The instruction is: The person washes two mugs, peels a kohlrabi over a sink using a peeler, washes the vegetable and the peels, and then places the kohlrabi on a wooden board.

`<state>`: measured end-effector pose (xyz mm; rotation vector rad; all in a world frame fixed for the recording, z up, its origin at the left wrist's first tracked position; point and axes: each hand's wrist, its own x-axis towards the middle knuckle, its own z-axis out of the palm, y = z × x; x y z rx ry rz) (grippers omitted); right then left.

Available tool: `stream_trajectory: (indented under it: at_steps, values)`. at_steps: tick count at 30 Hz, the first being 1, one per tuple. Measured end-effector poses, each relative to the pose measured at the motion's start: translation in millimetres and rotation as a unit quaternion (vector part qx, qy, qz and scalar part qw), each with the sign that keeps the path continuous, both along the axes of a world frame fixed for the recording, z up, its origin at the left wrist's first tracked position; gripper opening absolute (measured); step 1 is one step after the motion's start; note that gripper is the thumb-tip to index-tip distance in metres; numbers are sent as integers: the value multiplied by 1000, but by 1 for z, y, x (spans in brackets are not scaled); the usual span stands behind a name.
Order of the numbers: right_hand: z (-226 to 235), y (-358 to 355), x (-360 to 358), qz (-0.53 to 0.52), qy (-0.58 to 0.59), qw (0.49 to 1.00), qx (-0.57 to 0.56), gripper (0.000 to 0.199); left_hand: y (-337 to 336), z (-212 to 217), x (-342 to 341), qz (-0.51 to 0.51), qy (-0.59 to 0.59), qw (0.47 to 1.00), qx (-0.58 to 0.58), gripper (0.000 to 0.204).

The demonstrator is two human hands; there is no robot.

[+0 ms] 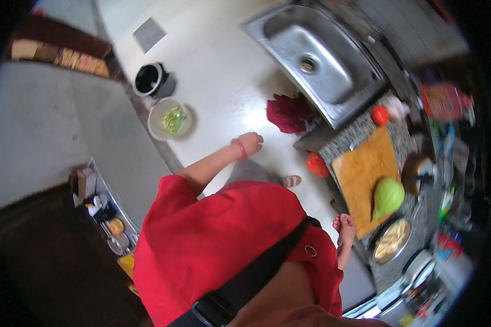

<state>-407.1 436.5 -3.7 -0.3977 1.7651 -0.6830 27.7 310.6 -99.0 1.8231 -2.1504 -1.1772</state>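
My left hand [251, 143], with a pink bangle at its wrist, hangs over the floor in front of me. Its fingers are loosely curled in, and nothing shows in them. Beside the counter edge is my right hand [345, 226], also curled closed with nothing visible in it. It is nearest to the wooden cutting board [360, 169] and does not appear to touch it. A pale green, pear-shaped gourd [388, 198] lies on the board's near right part. Next to the board stands a metal bowl [402, 248] of pale cut strips [390, 240].
Beyond the board are a red tomato [380, 115], a whitish bulb [397, 108] and a steel sink [338, 60]. A dark red cloth [286, 113] hangs by the counter. On the floor at left stand a white bucket [154, 125] with green scraps and a dark bin [166, 87].
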Motion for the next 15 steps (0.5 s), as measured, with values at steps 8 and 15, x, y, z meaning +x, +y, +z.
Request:
stream_trajectory:
  at_steps: [8, 15]
  values:
    - [43, -165, 163, 235, -16, 968, -85, 13, 180, -130, 250, 312, -145, 916, 205, 19]
    - [128, -291, 314, 395, -102, 886, -219, 19, 379, -216, 339, 559, -152, 756, 304, 23]
